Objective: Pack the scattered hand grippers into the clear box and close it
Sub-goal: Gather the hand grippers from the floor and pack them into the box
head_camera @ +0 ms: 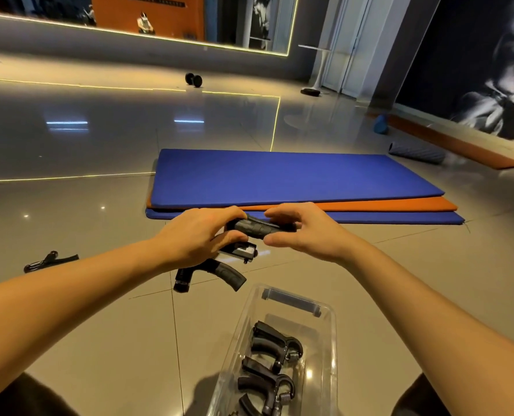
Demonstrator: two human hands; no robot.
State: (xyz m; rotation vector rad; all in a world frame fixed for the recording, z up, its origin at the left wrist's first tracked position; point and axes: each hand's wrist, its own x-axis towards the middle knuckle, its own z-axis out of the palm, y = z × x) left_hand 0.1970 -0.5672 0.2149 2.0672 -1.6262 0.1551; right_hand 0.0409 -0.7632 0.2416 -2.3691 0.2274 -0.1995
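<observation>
Both hands hold one black hand gripper [260, 229] above the floor, just in front of the mats. My left hand [197, 237] grips its left end, with the spring and counter part hanging below. My right hand [305, 228] pinches its right handle. Below them another black hand gripper [216, 273] lies on the tiles. One more hand gripper [50, 261] lies far left on the floor. The clear box [329, 352] stands open at the bottom centre with several black grippers [272, 367] inside and a grey handle bar at its far end.
Stacked blue and orange mats [294, 178] lie just beyond my hands. Farther off are a dumbbell [193, 79], a grey foam roller [416, 153], a blue roller [381, 124] and a white table base [305, 118]. My knees frame the bottom corners.
</observation>
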